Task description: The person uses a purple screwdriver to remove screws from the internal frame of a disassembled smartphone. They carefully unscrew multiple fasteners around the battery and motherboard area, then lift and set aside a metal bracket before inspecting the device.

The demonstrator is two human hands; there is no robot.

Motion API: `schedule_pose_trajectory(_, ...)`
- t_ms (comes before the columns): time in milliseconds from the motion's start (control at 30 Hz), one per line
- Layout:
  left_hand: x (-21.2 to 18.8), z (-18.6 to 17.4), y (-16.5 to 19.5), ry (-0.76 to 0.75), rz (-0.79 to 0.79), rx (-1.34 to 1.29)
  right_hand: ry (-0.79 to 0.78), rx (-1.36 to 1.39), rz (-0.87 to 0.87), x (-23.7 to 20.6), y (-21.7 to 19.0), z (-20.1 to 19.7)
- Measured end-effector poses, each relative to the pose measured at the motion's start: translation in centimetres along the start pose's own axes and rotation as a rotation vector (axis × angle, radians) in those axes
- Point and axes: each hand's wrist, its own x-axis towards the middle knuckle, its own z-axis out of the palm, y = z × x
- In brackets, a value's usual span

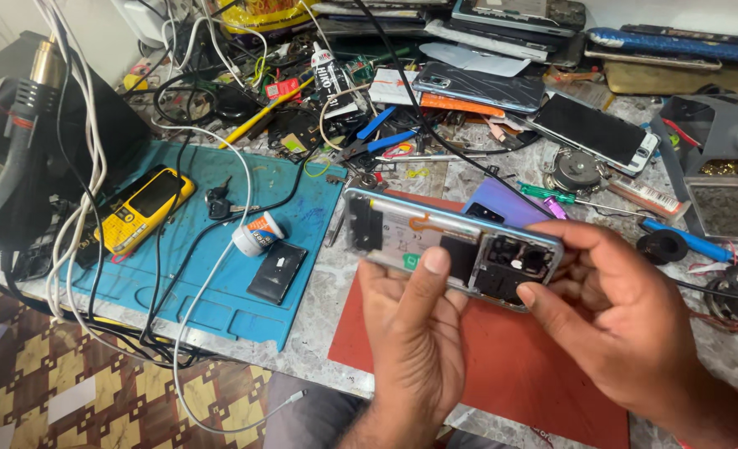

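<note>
Silver-framed smartphone (452,248), back cover removed, is held above the red mat (502,366) at the front edge of the desk (319,308). Its open rear faces the camera, so the battery area and the camera module at the right end are exposed for inspection. The phone lies roughly level, long axis running left to right, and is clear of the mat rather than resting on it.

Left hand (414,333) supports the phone from below and in front. Its fingers are curled around the lower edge, and the thumb presses on the inner face near the middle, steadying the frame.

Right hand (626,316) grips the camera end. The thumb lies along the lower right corner and the fingers wrap over the top edge; the grasp is partly closed, not clenched.

To the left, a blue work mat (219,274) carries a yellow keypad phone (140,208), a small white tub (256,234), a dark flat part (277,272) and trailing cables. A hot-air tool (19,141) stands at the far left. Blue-handled pliers (377,133) and several stacked phones (510,50) lie behind.
</note>
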Motion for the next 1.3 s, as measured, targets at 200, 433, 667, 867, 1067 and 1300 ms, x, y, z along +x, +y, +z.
schedule_pose_trajectory(200, 1.7, 0.8, 1.0, -0.034, -0.139, -0.011, -0.121, -0.267, -0.19, -0.4, -0.8, 0.1)
schedule_pose_trajectory(433, 1.9, 0.3, 1.3, -0.005, -0.332, -0.129, -0.101, -0.404, -0.273, -0.6, -1.3, -0.4)
schedule_pose_trajectory(667, 1.9, -0.5, 1.2, 0.02, -0.387, -0.156, -0.101, -0.45, -0.287, -0.7, -1.6, -0.4)
schedule_pose_trajectory(867, 1.9, -0.5, 1.3, 0.02, -0.396, -0.191, -0.128, -0.496, -0.25, -0.7, -1.6, -0.7)
schedule_pose_trajectory(1067, 1.8, 0.1, 1.4, 0.082, -0.373, -0.14, -0.139, -0.498, -0.216, -0.7, -1.5, -0.9)
schedule_pose_trajectory(1300, 1.8, 0.2, 1.5, 0.144, -0.361, -0.121, -0.181, -0.437, -0.159, -0.5, -1.5, -1.2)
